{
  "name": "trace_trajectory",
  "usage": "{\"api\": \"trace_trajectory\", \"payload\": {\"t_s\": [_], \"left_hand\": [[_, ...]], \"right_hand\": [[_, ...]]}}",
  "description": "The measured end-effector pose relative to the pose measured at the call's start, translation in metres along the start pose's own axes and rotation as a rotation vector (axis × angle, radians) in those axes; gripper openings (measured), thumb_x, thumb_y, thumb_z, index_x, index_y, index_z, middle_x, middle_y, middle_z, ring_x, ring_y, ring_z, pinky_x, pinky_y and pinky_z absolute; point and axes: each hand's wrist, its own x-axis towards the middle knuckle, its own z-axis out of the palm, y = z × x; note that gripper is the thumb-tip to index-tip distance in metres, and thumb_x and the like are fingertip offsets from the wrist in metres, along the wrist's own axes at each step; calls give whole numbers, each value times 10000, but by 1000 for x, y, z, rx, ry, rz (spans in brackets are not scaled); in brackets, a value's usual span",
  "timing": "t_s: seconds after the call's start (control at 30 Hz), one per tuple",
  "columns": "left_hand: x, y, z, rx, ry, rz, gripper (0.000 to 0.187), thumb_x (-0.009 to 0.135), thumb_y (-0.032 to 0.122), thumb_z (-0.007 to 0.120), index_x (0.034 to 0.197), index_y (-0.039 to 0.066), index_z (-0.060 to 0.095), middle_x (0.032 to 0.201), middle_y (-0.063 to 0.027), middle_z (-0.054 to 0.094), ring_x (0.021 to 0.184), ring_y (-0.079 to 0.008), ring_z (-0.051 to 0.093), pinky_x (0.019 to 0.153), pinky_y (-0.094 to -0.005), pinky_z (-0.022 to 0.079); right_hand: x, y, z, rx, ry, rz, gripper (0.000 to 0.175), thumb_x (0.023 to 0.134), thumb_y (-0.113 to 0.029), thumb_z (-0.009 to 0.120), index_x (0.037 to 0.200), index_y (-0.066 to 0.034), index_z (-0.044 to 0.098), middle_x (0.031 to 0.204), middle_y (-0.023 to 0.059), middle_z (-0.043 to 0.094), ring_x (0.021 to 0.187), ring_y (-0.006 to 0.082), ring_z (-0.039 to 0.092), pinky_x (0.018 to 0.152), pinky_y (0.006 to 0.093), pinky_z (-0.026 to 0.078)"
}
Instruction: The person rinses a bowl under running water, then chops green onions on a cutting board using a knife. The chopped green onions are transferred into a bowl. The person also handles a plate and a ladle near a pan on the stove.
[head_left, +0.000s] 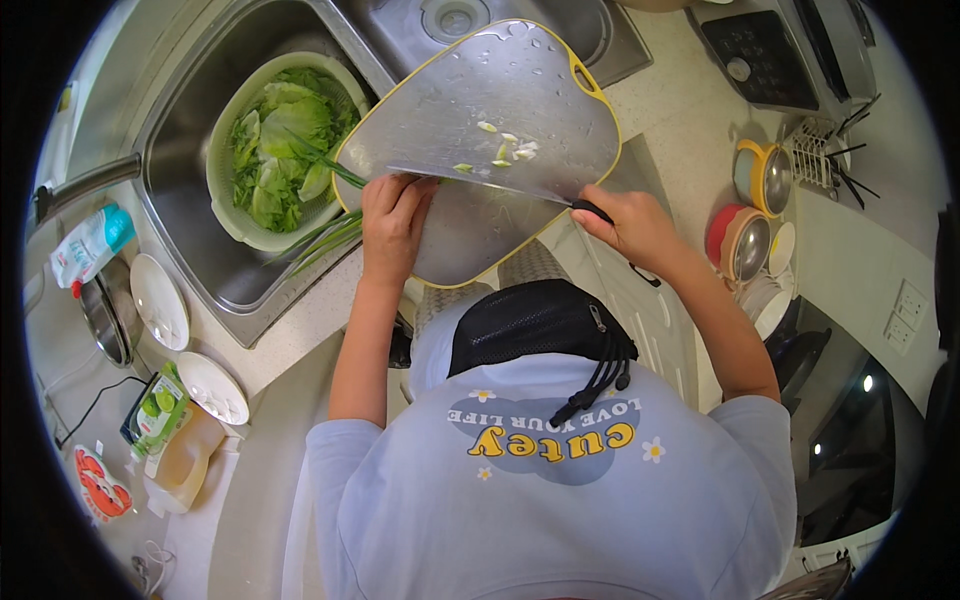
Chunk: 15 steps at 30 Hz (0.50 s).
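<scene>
A grey cutting board with a yellow rim (525, 82) lies before me, its far part over the sink edge. My left hand (394, 221) presses a bunch of green onions (330, 234) onto the board's left side, the green tops trailing out over the sink. In my right hand (630, 225) is the black handle of a kitchen knife (495, 184). Its blade lies across the board towards my left fingers, which hide the tip region in part. Beyond the blade sit several cut pieces of green onion (517, 148), pale green and white. Water drops dot the board.
Left of the board, a pale green colander (225, 202) of lettuce (289, 142) stands in the steel sink (180, 135). White plates (160, 301) and bottles line the left counter. Bowls (739, 240), a countertop appliance (765, 67) and a black cooktop (855, 450) are at right.
</scene>
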Motion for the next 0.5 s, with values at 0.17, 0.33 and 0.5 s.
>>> {"api": "trace_trajectory", "payload": {"t_s": [0.17,0.33,0.5], "left_hand": [[-2,-1,-1,1,-15,6,180,768,-5,733,936,47,700,947,-79,650,931,-289,582,812,-389,457],[-3,-4,-3,7,-8,15,165,771,24,726,928,61,691,929,-60,636,902,-267,581,811,-380,448],[-1,-5,3,-62,7,-20,149,767,50,731,907,73,685,914,-40,624,873,-255,571,799,-372,435]], "right_hand": [[22,-13,5,63,16,-77,323,955,-395,573,975,-73,578,735,195,619,704,411,604,615,477,464],[6,6,-3,141,46,34,316,966,-395,558,989,-80,581,744,193,621,705,402,607,623,470,463],[-15,16,-2,196,77,-5,312,961,-392,571,999,-83,589,789,174,637,718,386,620,628,454,475]]}}
